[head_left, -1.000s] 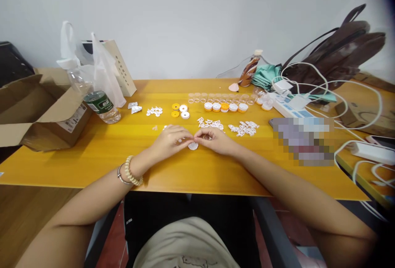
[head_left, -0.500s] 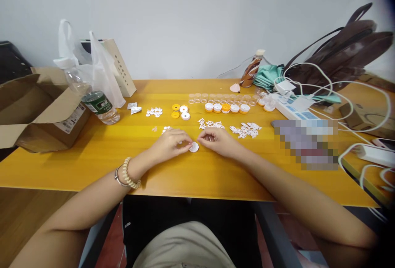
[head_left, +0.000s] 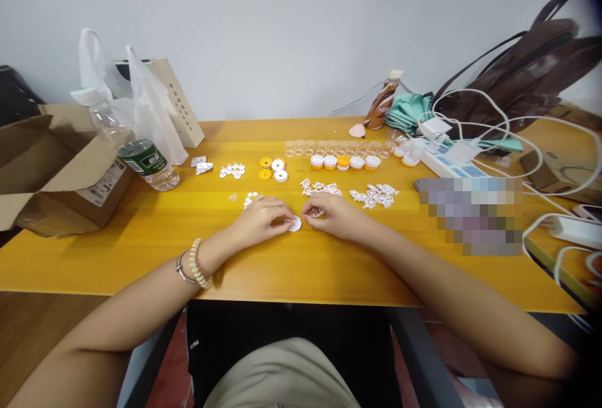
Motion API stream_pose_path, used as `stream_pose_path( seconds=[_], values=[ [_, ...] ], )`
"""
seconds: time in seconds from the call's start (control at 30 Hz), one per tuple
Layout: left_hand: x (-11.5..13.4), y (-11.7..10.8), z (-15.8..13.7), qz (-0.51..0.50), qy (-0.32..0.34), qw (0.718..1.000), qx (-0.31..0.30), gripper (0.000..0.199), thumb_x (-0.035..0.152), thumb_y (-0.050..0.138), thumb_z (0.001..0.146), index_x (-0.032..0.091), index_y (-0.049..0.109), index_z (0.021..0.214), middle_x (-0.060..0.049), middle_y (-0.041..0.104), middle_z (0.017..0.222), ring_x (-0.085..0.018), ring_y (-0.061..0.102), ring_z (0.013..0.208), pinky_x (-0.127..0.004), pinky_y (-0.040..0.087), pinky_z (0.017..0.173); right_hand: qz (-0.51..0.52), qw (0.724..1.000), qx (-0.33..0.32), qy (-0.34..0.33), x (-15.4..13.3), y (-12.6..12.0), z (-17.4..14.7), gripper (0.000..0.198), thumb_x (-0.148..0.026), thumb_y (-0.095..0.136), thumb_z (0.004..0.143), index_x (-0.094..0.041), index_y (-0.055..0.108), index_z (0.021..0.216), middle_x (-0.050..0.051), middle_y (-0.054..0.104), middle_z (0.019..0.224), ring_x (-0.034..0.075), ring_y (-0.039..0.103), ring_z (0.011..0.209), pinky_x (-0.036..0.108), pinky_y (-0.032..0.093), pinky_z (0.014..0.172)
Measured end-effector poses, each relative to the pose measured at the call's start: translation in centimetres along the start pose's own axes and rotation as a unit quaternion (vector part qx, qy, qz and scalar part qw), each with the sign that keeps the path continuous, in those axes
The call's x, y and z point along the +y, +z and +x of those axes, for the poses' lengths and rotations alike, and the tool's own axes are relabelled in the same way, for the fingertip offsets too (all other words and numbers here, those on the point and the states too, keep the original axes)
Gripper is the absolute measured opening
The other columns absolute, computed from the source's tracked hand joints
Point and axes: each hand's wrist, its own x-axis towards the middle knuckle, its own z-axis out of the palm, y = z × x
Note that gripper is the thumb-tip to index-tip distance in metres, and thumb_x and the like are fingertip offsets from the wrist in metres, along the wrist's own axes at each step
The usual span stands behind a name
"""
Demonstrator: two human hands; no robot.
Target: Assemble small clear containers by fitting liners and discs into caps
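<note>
A small round white disc (head_left: 295, 224) lies on the table between my two hands. My left hand (head_left: 261, 220) rests on the table to its left, thumb and fingertips closed on the disc's edge. On the other side, my right hand (head_left: 332, 214) holds its thumb and index finger together in a pinch just off the disc; anything between them is too small to make out. White openwork plastic pieces (head_left: 314, 189) lie just beyond my right hand, partly hidden by it. Past my left hand are small white round pieces (head_left: 251, 197).
Behind stand a row of clear round cups (head_left: 329, 148) and white and orange round cases (head_left: 343, 162). More openwork pieces (head_left: 375, 195) lie to the right, near a power strip (head_left: 458, 167) with cables. A water bottle (head_left: 149, 163) leans by a cardboard box (head_left: 70, 176) at left.
The camera view has shifted slightly. Both hands stay in nearly the same place around the white disc, with little visible finger movement.
</note>
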Motion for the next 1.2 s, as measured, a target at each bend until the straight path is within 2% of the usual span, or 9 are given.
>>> stream_pose_path(
  seconds=[0.3,0.6,1.0,1.2],
  values=[
    [0.04,0.08,0.1,-0.004,0.001,1.0,-0.009,0.015,0.029,0.053,0.085,0.019,0.064,0.088,-0.004,0.066,0.087,-0.015,0.059,0.081,-0.027,0.04,0.076,-0.016,1.0,-0.007,-0.02,0.43,0.2,-0.06,0.006,-0.016,0.056,0.078,-0.018,0.061,0.077,0.003,0.061,0.075,0.015,0.055,0.07,0.027,0.043,0.067],
    [0.08,-0.34,-0.09,0.009,-0.003,1.0,0.017,0.017,0.029,0.053,0.085,0.019,0.066,0.086,-0.004,0.064,0.088,-0.015,0.057,0.081,-0.028,0.04,0.075,-0.019,0.999,-0.005,-0.029,0.28,0.15,-0.1,0.006,-0.015,0.056,0.078,-0.018,0.061,0.076,0.003,0.062,0.075,0.015,0.055,0.071,0.027,0.043,0.068],
    [-0.44,-0.27,-0.22,-0.008,-0.024,1.0,0.004,0.016,0.03,0.055,0.084,0.021,0.068,0.088,-0.004,0.064,0.088,-0.016,0.058,0.081,-0.029,0.04,0.075,-0.015,0.999,-0.007,-0.042,0.38,0.19,-0.16,0.007,-0.015,0.055,0.078,-0.018,0.061,0.078,0.003,0.063,0.074,0.016,0.056,0.072,0.028,0.043,0.069],
    [-0.44,-0.45,-0.2,-0.025,-0.026,0.999,0.001,0.017,0.028,0.054,0.085,0.019,0.068,0.088,-0.004,0.067,0.087,-0.013,0.06,0.077,-0.026,0.04,0.073,-0.024,0.996,0.002,-0.082,0.4,0.74,-0.18,0.008,-0.016,0.057,0.079,-0.017,0.063,0.085,0.004,0.063,0.077,0.017,0.056,0.075,0.029,0.043,0.071]
  ],
)
